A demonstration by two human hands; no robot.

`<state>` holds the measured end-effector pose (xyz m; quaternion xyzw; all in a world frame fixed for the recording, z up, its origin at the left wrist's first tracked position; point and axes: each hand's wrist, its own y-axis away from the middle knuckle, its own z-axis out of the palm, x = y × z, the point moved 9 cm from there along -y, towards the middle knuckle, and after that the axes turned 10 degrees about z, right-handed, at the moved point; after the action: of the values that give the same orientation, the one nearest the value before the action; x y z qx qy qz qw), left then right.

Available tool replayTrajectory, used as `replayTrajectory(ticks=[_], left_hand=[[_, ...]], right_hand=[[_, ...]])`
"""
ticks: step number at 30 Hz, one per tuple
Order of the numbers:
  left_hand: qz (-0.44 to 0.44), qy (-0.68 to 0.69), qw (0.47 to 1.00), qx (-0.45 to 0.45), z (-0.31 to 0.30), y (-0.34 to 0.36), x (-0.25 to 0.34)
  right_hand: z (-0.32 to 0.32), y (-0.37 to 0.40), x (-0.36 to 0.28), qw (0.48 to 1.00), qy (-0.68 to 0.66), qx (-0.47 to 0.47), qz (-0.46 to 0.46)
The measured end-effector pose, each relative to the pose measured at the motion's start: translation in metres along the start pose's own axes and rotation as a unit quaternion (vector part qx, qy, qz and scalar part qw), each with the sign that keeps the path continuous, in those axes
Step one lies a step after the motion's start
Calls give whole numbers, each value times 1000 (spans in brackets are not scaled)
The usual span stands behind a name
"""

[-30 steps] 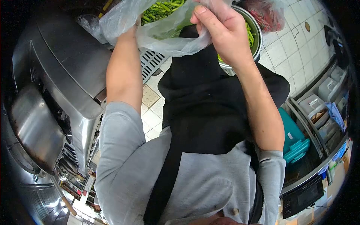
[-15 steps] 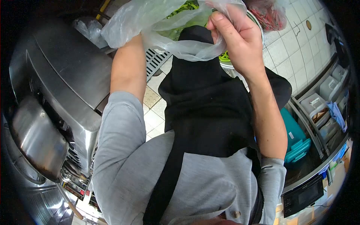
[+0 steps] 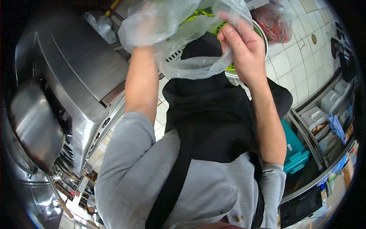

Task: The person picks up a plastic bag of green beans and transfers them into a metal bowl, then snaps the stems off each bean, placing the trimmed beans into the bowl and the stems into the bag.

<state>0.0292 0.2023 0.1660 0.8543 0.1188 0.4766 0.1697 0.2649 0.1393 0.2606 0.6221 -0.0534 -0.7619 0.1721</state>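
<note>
A translucent plastic bag (image 3: pixel 190 68) hangs spread between my hands at the top of the view. My right hand (image 3: pixel 248 49) is closed on its rim, with thumb and fingers pinched together. Behind the film, my left hand (image 3: pixel 146 24) shows only as a blur at the upper left, its fingers hidden. Green vegetables (image 3: pixel 200 14) show beyond the bag, and more lie in a round metal bowl (image 3: pixel 265 45) behind my right hand. A black apron (image 3: pixel 209 118) covers my lap below the bag.
Beside the bowl, a clear bag of red items (image 3: pixel 272 24) rests near the tiled floor (image 3: pixel 297 53). Steel equipment (image 3: pixel 84 57) and a large pan (image 3: pixel 36 126) stand at left. At right are a teal container (image 3: pixel 293 149) and grey bins (image 3: pixel 331 101).
My left forearm has shifted right, and my left hand is now covered by the film. The bag's near rim has dropped lower in view. My right hand keeps its grip.
</note>
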Motion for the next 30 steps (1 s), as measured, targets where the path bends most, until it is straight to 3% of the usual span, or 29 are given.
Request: replayTrajectory(ticks=[4,8,11,13,15,17,19,21,23,25,28,30], left_hand=[[8,28,999,36,6,8,14],[24,52,996,71,-57,1,-9],[35,61,993,97,-88,-4,-2],[268,-76,949,148,-106,0,70],[189,-111,958,186,-93,4,39],[231,-248,938,74,-44,30,55],[241,-224,944,5,-4,20,1],[165,-314,935,-18,17,29,-42],[164,-343,925,3,38,39,-79],[159,-372,914,30,36,53,-79],[106,-316,943,18,32,58,-83],[82,-258,959,80,16,56,-81]], right_hand=[[3,7,6,999,4,-3,34],[-10,20,1,999,47,10,14],[-24,31,18,998,12,22,54],[-23,42,21,998,14,13,56],[-23,52,24,998,16,11,58],[-18,62,28,997,49,12,62],[-15,70,26,995,74,7,71],[-12,74,24,995,93,7,41],[-19,79,32,993,114,-15,36],[-25,82,30,979,203,0,-11],[-37,93,33,990,140,23,21],[-47,99,35,991,120,43,43]])
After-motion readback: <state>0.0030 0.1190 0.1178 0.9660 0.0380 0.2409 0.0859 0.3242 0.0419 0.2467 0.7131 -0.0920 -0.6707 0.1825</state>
